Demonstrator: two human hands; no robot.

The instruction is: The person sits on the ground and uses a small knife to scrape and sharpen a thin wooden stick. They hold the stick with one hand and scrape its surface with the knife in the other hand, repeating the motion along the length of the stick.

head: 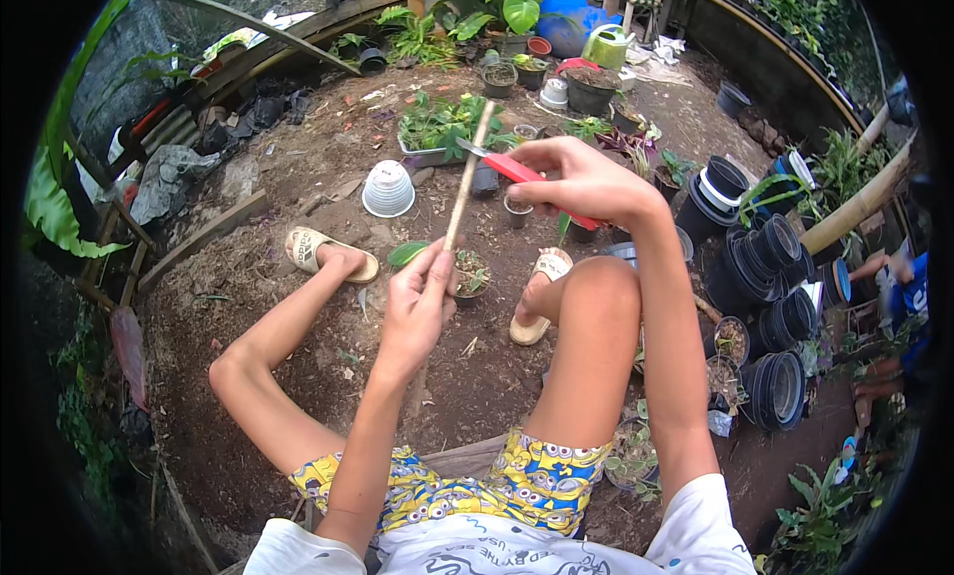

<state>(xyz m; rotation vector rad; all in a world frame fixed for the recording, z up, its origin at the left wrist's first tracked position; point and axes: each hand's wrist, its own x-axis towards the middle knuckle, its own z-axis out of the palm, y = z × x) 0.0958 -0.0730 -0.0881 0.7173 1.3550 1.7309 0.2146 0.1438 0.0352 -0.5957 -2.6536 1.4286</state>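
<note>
My left hand point(419, 301) grips the lower part of a thin wooden stick point(466, 184), which slants up and away from me. In my right hand point(577, 176) is a red-handled utility knife point(514, 171). Its short metal blade meets or overlaps the stick near the upper end; whether it cuts into the wood I cannot tell. Just beyond my left hand, a small potted plant point(471, 273) stands on the soil, partly hidden by that hand. A green leaf point(408, 254) shows beside the stick. Behind the stick lies a tray of leafy seedlings point(447, 124).
An upturned white ribbed pot point(388, 189) sits on the bare soil point(298, 180). Stacked black pots point(775, 392) crowd the right side. Farther back are a green watering can point(607, 47) and a blue container point(574, 20). Another person point(905, 284) is at the right edge.
</note>
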